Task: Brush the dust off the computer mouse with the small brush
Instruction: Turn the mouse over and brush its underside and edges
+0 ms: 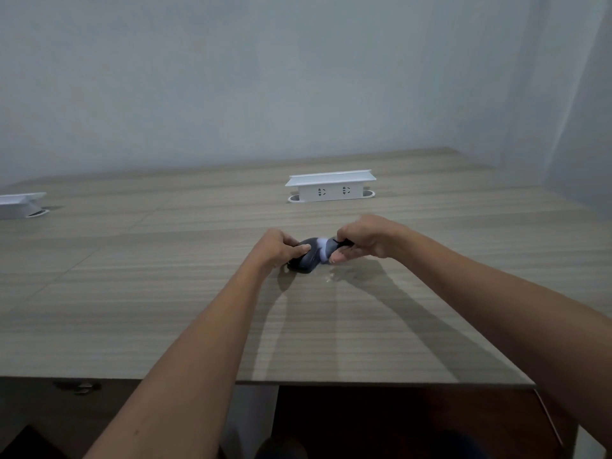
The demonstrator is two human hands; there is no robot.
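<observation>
The mouse (pixel 306 258) lies on the desk (pixel 165 309), a little in front of the white socket box (pixel 331 188). The left hand (pixel 280 248) holds it from the left side, with the thumb and fingers curled around its body, so it does not slide. The right hand (pixel 366 240) pinches the dark handle of the small brush (pixel 326 250), and the pale bristles touch the right part of the mouse.

To do this step well, I think the left hand should keep a firm but light hold, and the strokes should go in one direction, away from the holding fingers, so the dust leaves the mouse and does not return. Short strokes with little pressure seem better, because the bristles look soft. Some pale specks (pixel 329 278) lie on the desk just beside the mouse; these are probably dust. The seams and the wheel are too blurred to judge here.
</observation>
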